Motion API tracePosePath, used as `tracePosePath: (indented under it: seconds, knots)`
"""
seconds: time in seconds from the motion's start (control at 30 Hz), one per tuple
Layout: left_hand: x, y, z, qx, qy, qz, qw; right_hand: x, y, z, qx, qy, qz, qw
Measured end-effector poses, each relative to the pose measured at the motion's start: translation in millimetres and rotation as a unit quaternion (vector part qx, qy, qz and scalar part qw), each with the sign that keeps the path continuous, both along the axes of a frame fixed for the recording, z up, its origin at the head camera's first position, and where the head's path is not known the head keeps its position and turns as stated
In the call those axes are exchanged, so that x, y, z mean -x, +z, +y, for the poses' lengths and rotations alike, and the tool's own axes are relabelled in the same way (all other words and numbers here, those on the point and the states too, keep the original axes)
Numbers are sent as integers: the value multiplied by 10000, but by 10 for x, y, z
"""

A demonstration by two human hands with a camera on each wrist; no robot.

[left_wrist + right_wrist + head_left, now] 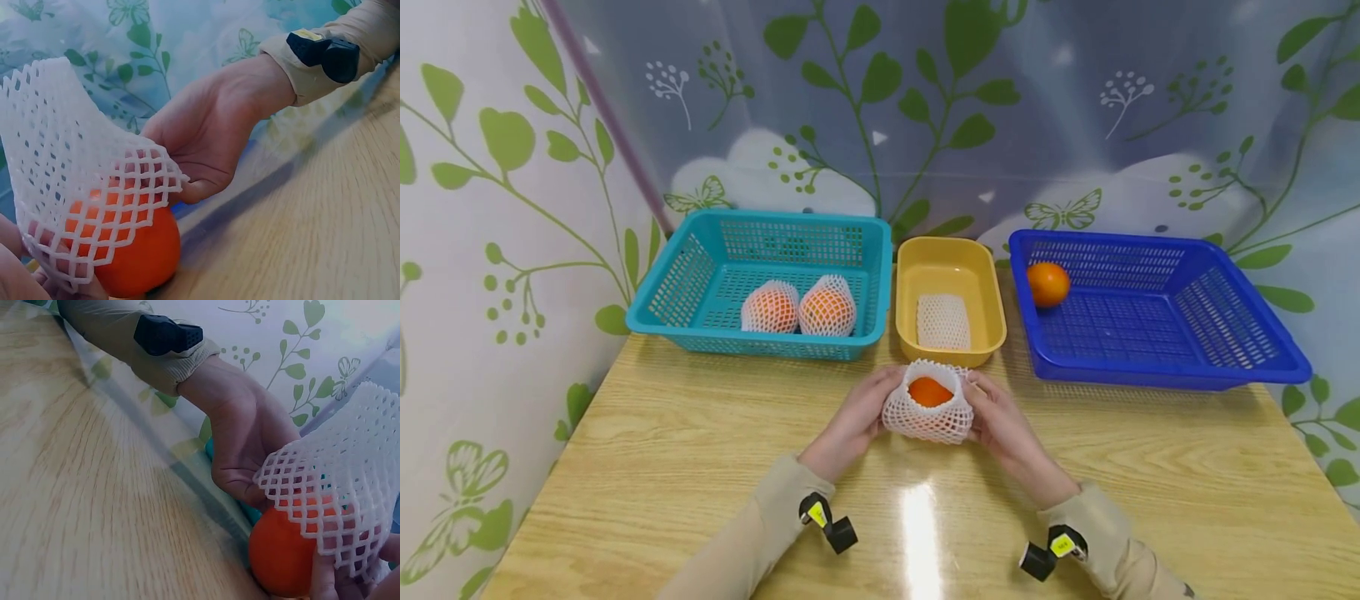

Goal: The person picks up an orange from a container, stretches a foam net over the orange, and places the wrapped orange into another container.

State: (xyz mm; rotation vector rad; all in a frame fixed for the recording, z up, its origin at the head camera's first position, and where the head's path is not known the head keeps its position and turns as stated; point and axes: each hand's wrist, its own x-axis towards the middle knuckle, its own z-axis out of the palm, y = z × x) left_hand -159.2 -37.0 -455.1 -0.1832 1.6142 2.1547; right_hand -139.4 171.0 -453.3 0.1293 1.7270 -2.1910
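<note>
Near the middle of the table, a white foam net sleeve (927,429) is stretched over an orange (931,392), whose top shows through the net's opening. My left hand (857,414) grips the net's left side, and my right hand (1009,427) grips its right side. From the left wrist view, the net (56,144) covers the upper part of the orange (147,256), while the lower part is bare. Some fingers of both hands are hidden behind or inside the mesh. The right wrist view shows the bare lower orange (281,556) close to the tabletop.
A teal basket (760,340) at the back left holds two netted oranges (827,310). Beside it, a yellow tub (951,357) contains a flat foam net (943,322). One bare orange (1048,285) lies in the blue basket (1165,372) at right. A patterned curtain (925,108) stands behind.
</note>
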Motion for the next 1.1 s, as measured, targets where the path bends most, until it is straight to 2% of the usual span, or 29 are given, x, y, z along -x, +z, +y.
tracePosePath:
  seconds: [0.33, 0.57, 0.67, 0.77, 0.93, 1.1]
  knots:
    - [29, -57, 14, 422, 232, -305, 9984, 48, -94, 12, -165, -122, -251, 9995]
    - [49, -131, 18, 598, 284, -163, 9977, 93, -113, -43, -500, -42, -174, 9986]
    - [49, -127, 12, 599, 280, -118, 9977, 95, -95, -72, -657, 70, -104, 9978]
    - [53, -119, 13, 584, 406, -76, 9974, 95, -77, -90, -687, 238, -76, 9973]
    - [43, -56, 42, 687, 734, 156, 9948, 97, -43, -109, -382, 555, -104, 9977]
    - [16, 52, 97, 912, 1005, 891, 9867, 102, 26, -116, -14, 766, -104, 9970]
